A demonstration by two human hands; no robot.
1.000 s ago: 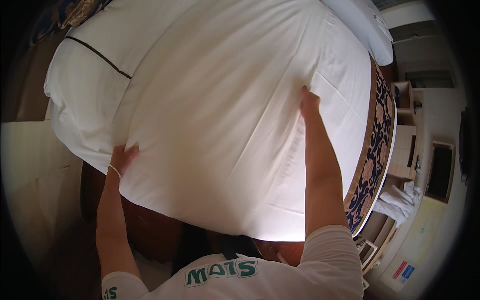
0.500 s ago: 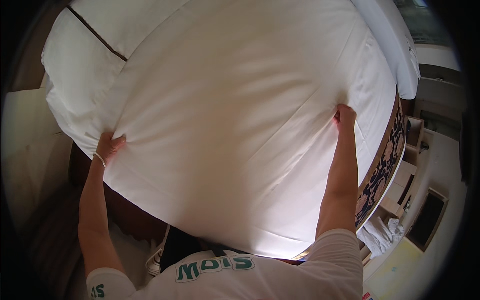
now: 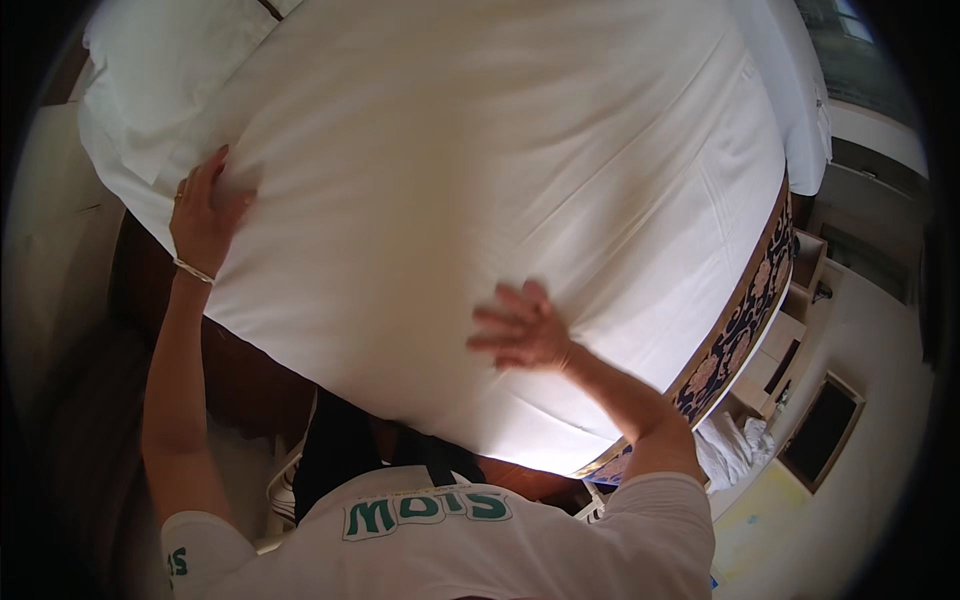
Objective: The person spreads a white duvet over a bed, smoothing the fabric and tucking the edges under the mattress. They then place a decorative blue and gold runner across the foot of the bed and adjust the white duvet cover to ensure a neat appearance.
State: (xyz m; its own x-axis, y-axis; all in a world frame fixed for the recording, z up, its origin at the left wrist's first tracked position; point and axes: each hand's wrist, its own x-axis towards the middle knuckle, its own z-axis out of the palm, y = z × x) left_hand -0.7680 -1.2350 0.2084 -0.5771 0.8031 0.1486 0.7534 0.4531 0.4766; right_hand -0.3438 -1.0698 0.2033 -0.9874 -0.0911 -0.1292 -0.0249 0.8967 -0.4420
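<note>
Broadly, a white bedcover fills the middle of the view, lying right below both hands and reaching from the person's waist to the upper edge. Its surface is smooth and softly shaded at the centre, while long creases fan across the right half. The left hand, with a pale bracelet at its wrist, is at the cover's left side, fingers and thumb apart, pinching nothing. The right hand, blurred, is spread wide over the near middle; whether its palm touches the fabric I cannot tell.

Along the right edge runs a dark patterned strip with pinkish flowers and a brown border. Dark brown wood shows under the near left edge. Farther right, crumpled white cloth sits beside pale wooden furniture, and beyond that is a dark framed panel against a light wall.
</note>
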